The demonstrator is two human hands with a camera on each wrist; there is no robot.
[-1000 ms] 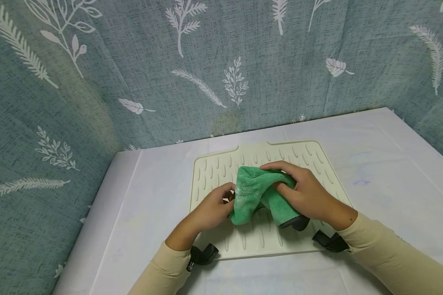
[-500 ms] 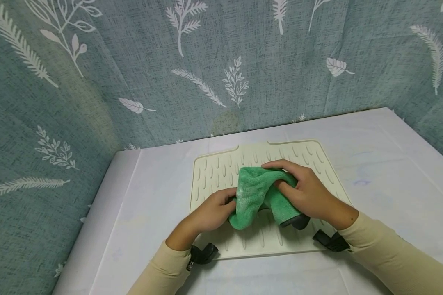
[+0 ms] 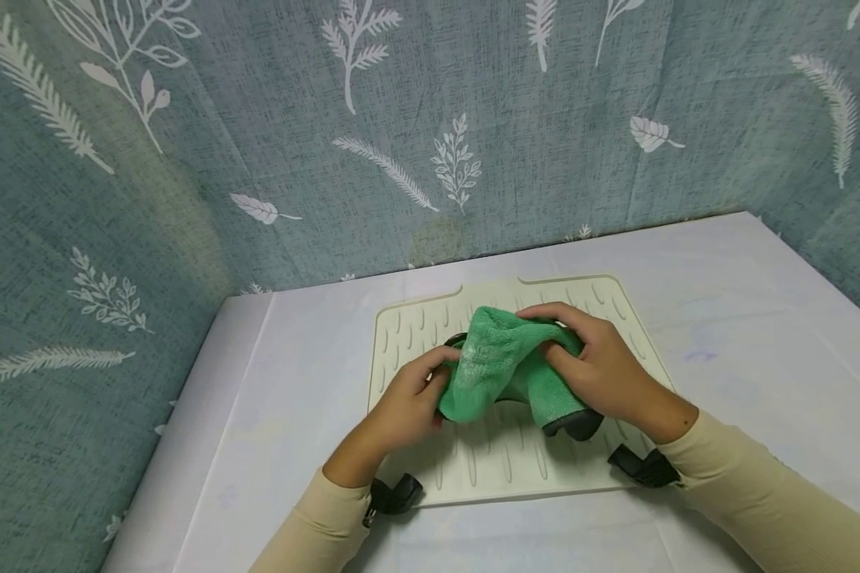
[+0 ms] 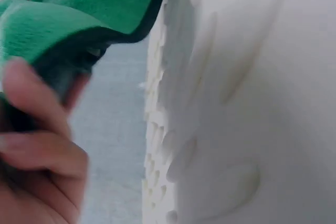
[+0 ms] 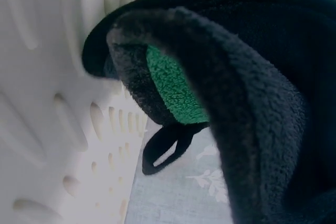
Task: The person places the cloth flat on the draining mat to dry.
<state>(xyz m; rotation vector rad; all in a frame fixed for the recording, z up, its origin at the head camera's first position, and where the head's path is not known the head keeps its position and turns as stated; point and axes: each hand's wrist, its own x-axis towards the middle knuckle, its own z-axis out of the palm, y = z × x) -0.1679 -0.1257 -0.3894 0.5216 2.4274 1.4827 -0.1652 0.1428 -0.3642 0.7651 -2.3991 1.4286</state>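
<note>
A green plush towel (image 3: 487, 370) is bunched over the middle of the cream ribbed drying mat (image 3: 487, 465), which lies on the covered worktop (image 3: 315, 382). It should handle as light, soft and limp, hard to break, with a pile that probably gives good grip but folds over itself; the doubled fold above the mat's right half looks like the surest hold, and the dark binding (image 4: 155, 9) a firmer line to pinch. The right hand (image 3: 602, 370), over the mat's right half, grasps that fold, fingers on top and thumb beneath. The left hand (image 3: 404, 406), at the mat's left side, has its fingers curled round a dark piece (image 4: 63, 74) at the towel's margin. Whether this is the towel's own binding or a separate object tucked inside cannot be told: the pile covers most of it, and the left fingers are blurred. The right wrist view shows the charcoal underside and a black hanging loop (image 5: 181, 140) beyond the mat's edge, but none of the right fingers. The towel's inner folds are out of sight, and it is unclear whether its lowest hem touches the mat or hangs just above it
</note>
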